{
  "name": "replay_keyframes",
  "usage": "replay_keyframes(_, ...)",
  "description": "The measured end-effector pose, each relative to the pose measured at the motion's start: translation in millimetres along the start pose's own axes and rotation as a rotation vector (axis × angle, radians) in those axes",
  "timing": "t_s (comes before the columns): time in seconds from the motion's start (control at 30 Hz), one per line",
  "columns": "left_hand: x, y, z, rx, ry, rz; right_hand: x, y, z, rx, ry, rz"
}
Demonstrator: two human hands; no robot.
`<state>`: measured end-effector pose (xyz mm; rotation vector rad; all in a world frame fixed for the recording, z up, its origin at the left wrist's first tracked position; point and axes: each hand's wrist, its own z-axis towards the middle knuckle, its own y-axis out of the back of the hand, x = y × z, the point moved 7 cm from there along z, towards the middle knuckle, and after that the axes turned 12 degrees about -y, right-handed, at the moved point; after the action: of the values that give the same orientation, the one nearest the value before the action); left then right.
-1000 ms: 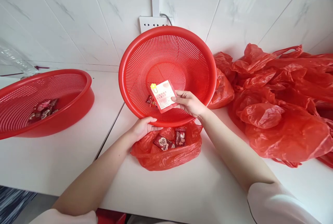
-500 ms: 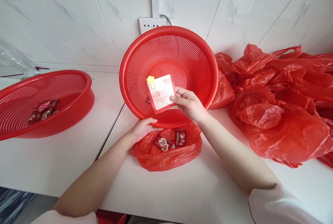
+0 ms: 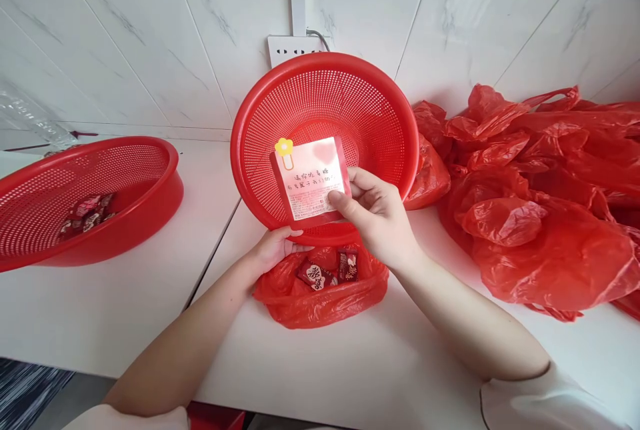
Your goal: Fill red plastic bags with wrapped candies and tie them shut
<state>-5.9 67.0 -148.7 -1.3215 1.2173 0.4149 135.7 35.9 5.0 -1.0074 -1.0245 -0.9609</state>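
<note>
My right hand [image 3: 373,213] pinches the right edge of a square pink-and-white card [image 3: 313,180] with printed text and a yellow flower paper clip [image 3: 285,148] at its top left corner. Behind the card a red perforated plastic basket [image 3: 380,97] leans tilted, its opening facing me. My left hand [image 3: 275,250] grips the basket's lower rim, thumb on top and fingers beneath. Just below the rim an open red plastic bag [image 3: 320,310] holds small dark-red wrapped candies [image 3: 317,275]. The card hides part of the basket's inside.
At the left stands a second red basket [image 3: 150,210] with several wrapped candies [image 3: 87,213] in it. A heap of red plastic bags [image 3: 540,217] lies at the right. Against the tiled wall are a power strip [image 3: 287,49] and a clear plastic bottle [image 3: 35,120].
My right hand has brought the card closer to me, so it looks larger and its text is more readable. My left hand and the basket have hardly moved.
</note>
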Motion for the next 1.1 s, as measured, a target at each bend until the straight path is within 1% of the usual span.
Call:
replay_keyframes(0.17,-1.1,-3.1,-0.8,0.001,0.001,-0.011,0.6,1.0,-0.6,-0.025,0.032,-0.092)
replay_keyframes(0.3,-3.1,-3.6,-0.5,-0.007,-0.018,-0.002,-1.8,1.1,-0.6,-0.026,0.008,-0.131)
replay_keyframes(0.47,-4.5,-2.5,1.1,-0.008,-0.043,-0.003,-1.8,0.6,-0.5,-0.015,0.0,-0.12)
replay_keyframes(0.7,-2.8,-2.0,1.4,0.008,-0.036,-0.008,-0.9,-1.4,-0.2,0.003,0.019,-0.109)
replay_keyframes(0.8,-3.0,-2.1,0.4,-0.008,-0.03,-0.011,-0.9,0.3,-0.3,-0.026,0.033,-0.131)
replay_keyframes(0.9,-0.1,-0.8,-0.6,-0.025,0.012,-0.027,-1.7,4.2,1.2,-0.075,0.036,-0.157)
replay_keyframes(0.97,2.1,0.4,-0.3,-0.024,0.031,-0.032,-3.5,4.4,3.3,-0.067,0.025,-0.152)
replay_keyframes(1.03,2.3,1.1,1.0,-0.015,0.017,-0.026,-5.8,3.4,5.5,-0.041,0.01,-0.125)
replay_keyframes(1.1,0.3,1.3,2.9,-0.011,-0.026,-0.01,-7.4,2.9,6.7,-0.031,0.005,-0.11)
